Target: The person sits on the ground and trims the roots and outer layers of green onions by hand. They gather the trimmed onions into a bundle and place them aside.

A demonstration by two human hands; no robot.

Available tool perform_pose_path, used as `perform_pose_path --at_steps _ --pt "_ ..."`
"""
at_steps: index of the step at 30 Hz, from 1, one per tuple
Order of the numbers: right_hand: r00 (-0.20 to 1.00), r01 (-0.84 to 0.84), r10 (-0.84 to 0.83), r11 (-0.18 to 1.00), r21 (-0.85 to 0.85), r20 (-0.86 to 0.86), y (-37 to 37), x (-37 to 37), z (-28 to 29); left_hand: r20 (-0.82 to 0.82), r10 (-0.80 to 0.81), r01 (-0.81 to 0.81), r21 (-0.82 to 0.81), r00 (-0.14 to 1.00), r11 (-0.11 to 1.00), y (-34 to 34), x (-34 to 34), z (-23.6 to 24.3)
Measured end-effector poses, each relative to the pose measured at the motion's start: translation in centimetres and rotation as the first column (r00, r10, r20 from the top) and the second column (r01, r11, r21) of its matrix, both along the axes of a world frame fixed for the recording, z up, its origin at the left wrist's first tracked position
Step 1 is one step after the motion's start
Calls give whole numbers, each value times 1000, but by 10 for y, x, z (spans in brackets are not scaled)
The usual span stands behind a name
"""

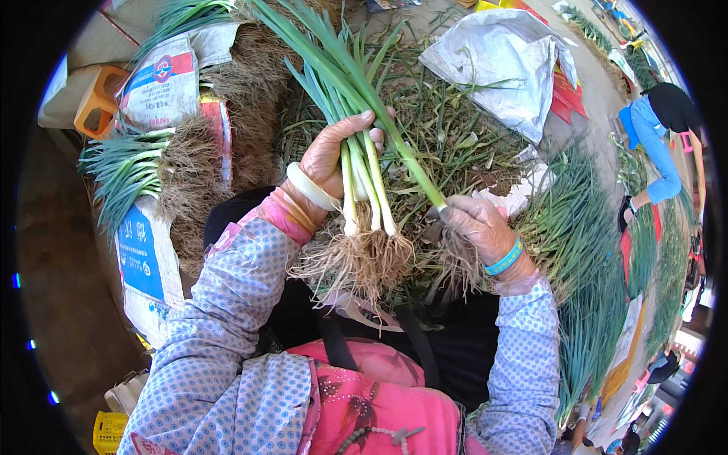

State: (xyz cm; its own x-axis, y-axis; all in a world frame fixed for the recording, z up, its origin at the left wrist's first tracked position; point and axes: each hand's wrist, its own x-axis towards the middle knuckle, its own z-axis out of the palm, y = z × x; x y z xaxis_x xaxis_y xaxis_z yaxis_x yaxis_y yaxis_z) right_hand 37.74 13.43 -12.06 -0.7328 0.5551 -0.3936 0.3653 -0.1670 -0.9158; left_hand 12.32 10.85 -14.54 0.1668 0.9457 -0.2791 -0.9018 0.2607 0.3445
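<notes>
Outdoors, the left hand (334, 155) is closed around a bunch of green onions (364, 182), roots hanging down so the ends line up. Just beside it, the right hand (476, 224) pinches one more green onion stalk (413, 171) near its root, over the littered trimmings (455, 144).

Your left hand (327, 155) is full of a bunch of green onions (356, 144), whose leaves fan up and across the middle, blocking any reach straight ahead. Your right hand (474, 224) pinches a single stalk (413, 171) that slants between both hands, so the gap there is narrow. To your left, stacked onions on printed sacks (152, 227) wall off that side. To your right, laid rows of onions (584, 258) crowd in. The trimmings pile (455, 144) ahead lies low, passable above.
</notes>
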Motion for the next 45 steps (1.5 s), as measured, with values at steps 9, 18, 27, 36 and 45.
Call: perform_pose_path --at_steps 9,18,27,36,45 --pt "816 504 -562 578 642 -135 1 -11 -23 -142 -20 10 -68 990 998 -2 14 -5" --pt "793 522 -548 385 762 -266 -5 -21 -22 -203 -100 129 132 974 983 -5 28 2" --pt "822 569 -461 621 540 -335 -21 -26 -12 -237 -1 -2 -10 972 1000 -4 23 4" --pt "836 545 -473 771 330 -277 -14 -17 -19 -70 -29 30 14 997 999 -2 19 -4" --pt "768 603 -588 798 -25 -255 -14 -18 -22 -20 -52 53 83 998 995 1 22 -6"
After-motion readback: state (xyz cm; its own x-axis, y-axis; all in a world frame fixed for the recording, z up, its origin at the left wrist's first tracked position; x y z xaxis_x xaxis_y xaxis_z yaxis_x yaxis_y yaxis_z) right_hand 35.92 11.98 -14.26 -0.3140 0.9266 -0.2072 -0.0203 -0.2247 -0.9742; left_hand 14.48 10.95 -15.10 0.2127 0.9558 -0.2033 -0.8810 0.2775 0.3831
